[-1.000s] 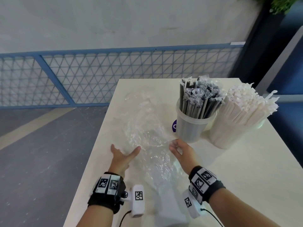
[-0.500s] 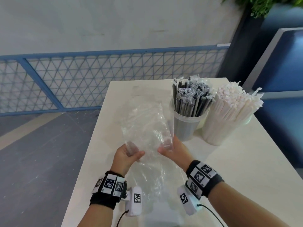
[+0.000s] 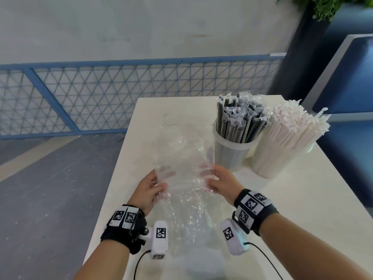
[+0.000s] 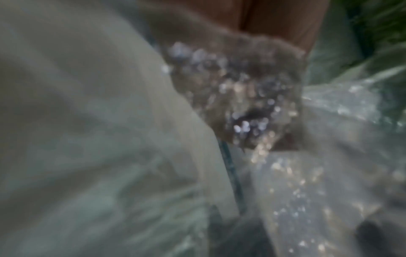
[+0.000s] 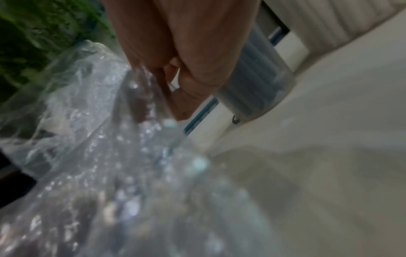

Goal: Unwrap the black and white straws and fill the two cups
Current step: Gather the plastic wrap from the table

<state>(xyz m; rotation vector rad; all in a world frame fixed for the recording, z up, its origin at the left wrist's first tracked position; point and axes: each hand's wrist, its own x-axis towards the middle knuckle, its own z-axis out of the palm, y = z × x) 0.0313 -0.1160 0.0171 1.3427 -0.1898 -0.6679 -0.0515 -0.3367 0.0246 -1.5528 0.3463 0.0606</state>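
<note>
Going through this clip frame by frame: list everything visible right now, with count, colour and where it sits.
clear plastic wrapping: one, transparent, crinkled, held up over the table between both hands.
cup of black straws: one, clear cup, packed full, far right part of the table.
cup of white straws: one, packed full so the cup is barely seen, right of the black ones.
table: one, cream.
railing: one, blue mesh, behind the table.
plant: green, top right corner.
left hand: grips the wrapping's left edge.
right hand: grips its right edge.
</note>
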